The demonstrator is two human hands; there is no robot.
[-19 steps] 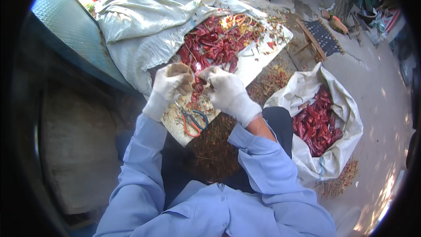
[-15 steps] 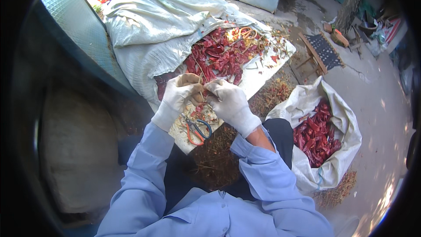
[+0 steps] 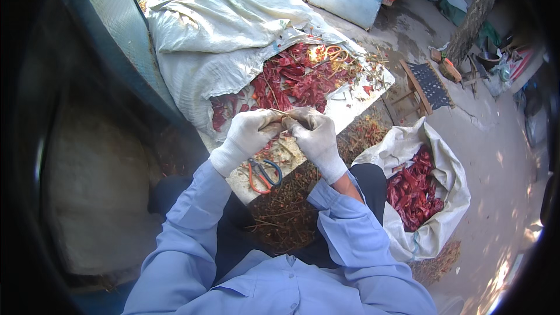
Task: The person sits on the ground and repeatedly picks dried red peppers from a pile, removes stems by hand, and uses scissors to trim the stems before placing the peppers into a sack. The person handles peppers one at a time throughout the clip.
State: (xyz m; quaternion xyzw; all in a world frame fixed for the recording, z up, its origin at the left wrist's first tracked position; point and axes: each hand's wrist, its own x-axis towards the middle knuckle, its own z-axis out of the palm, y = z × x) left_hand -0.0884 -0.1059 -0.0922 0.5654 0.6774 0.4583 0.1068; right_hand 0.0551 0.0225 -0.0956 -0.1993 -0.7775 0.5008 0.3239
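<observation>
My gloved left hand point(image 3: 249, 135) and gloved right hand point(image 3: 317, 139) meet fingertip to fingertip above the near part of a pale board point(image 3: 350, 108). Both are closed in a pinch. A thin, pale dry stalk point(image 3: 280, 111) shows between the left fingers and reaches toward the right ones; anything else in the right fingers is hidden. Just beyond the hands lies a heap of dried red chillies point(image 3: 291, 76), with orange-handled scissors point(image 3: 336, 53) at its far side. Cutting pliers point(image 3: 262, 176) with one orange and one blue handle rest on the board below my hands.
A large white woven sack point(image 3: 216, 41) drapes over the heap's far left. Right of my knee stands an open white sack point(image 3: 449, 198) holding dried chillies point(image 3: 415, 189). Stem scraps point(image 3: 286, 216) litter the ground. A low woven-seat stool point(image 3: 429, 84) and a tree trunk point(image 3: 475, 17) are farther right.
My right hand has turned, and its fingertips have come up against the left ones. The stalk that stood up from the left fingers now lies flatter. The view has shifted slightly.
</observation>
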